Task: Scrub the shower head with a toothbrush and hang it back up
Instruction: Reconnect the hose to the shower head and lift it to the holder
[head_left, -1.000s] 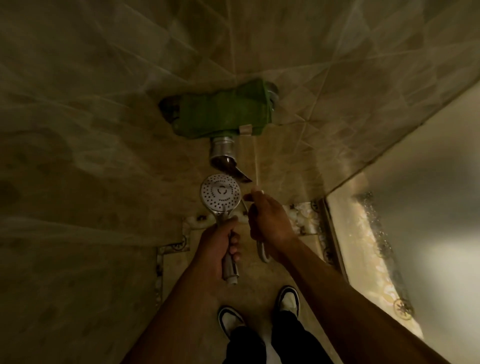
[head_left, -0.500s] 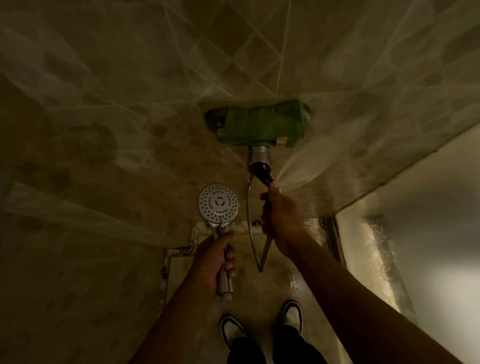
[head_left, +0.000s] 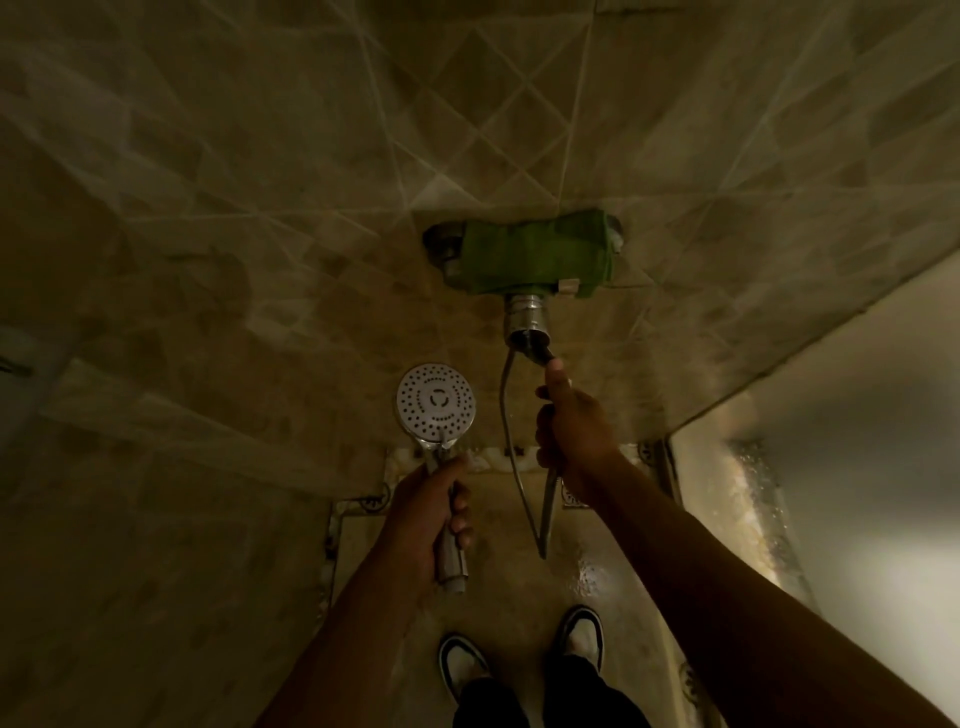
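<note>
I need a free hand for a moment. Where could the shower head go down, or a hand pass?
Bare wet floor lies between the hose loop and the shoes. A hand passes between shower head and hose. It is crowded under the green cloth, by the right hand.

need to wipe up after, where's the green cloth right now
In the head view the green cloth is draped over the wall-mounted tap, upper centre-right, directly above the right hand.

arms: both showing bare, no sleeves
legs: wearing dark trousers (head_left: 550, 699)
feet: wearing white sneakers (head_left: 465, 665) with dark trim, bottom of frame
</note>
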